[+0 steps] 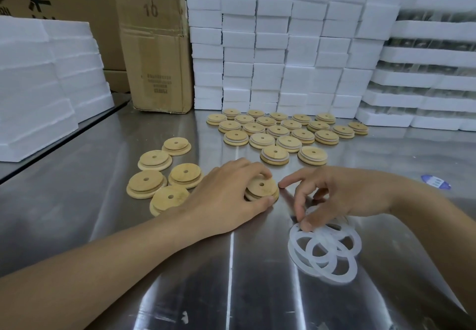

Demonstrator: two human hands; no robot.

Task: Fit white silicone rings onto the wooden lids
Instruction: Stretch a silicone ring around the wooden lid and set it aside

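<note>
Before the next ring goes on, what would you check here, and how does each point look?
1. Lid steadied: the left hand grips the wooden lid on the table: ok.
2. The lid's stepped side faces up: ok.
3. Ring in reach: the right hand pinches at the ring pile: ok.
4. Only one ring pinched: cannot tell.
5. More bare lids wait at the left: ok.

Pale tan wooden lids (pixel 275 129), translucent white rings (pixel 325 248), silver table (pixel 231 291), brown carton (pixel 157 54).
</note>
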